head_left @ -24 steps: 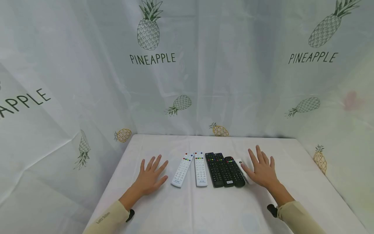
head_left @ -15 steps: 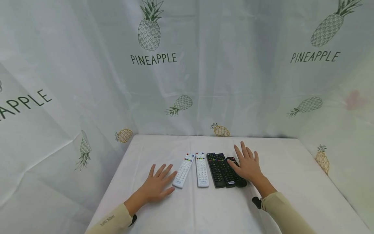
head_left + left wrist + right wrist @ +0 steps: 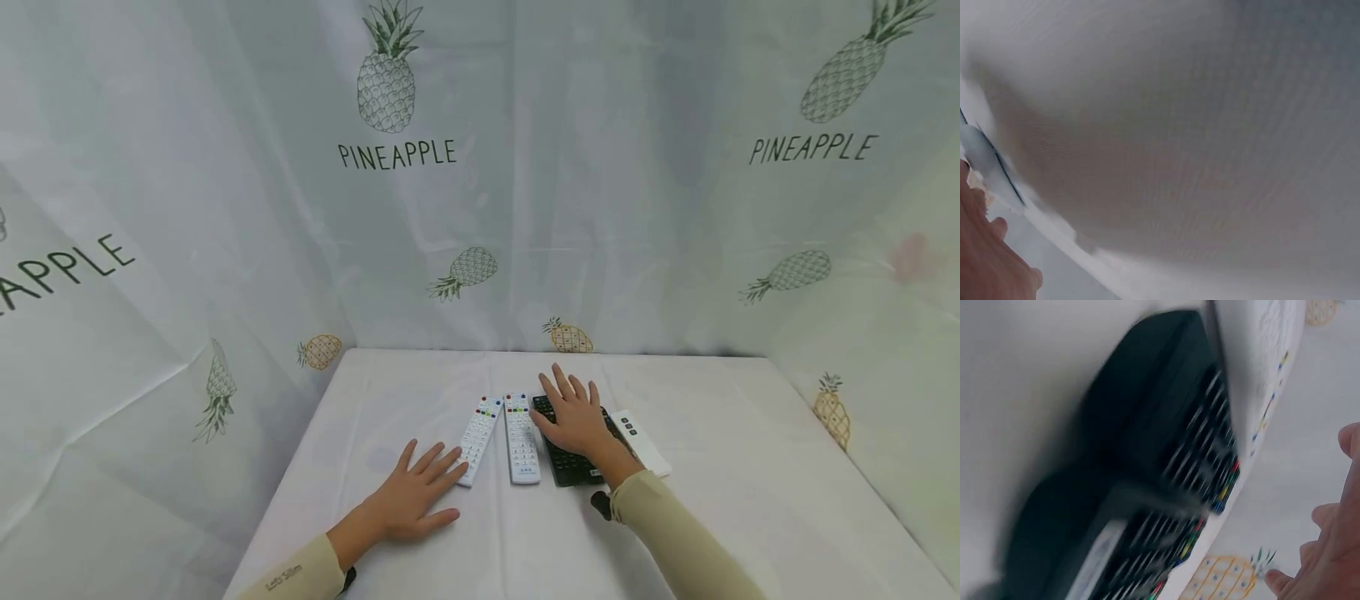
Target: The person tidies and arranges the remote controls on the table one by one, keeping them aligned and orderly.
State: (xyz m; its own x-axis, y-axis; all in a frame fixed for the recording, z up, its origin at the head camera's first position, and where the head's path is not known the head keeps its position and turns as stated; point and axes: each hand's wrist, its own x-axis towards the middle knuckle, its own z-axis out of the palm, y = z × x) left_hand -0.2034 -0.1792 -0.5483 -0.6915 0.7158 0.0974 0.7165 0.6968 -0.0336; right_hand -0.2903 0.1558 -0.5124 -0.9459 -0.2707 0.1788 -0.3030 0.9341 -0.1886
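Note:
Over the lower end of a slanted white remote control, my left hand spreads its fingers, overlapping it in the head view. The left wrist view shows that hand at its lower left, beside a pale remote's edge. A second white remote lies straight to the right. My right hand, fingers spread, is over the black remotes and hides much of them. From the right wrist, black remotes appear large and blurred, and the hand holds nothing.
A third white remote lies slanted to the right of the black ones. Everything rests on a white-covered table. A pineapple-print curtain rises behind the table's back edge, with more cloth at both sides.
My right hand has swept left from the rightmost white remote across the black ones, uncovering that white remote. My left hand has moved right, from bare table to the slanted white remote.

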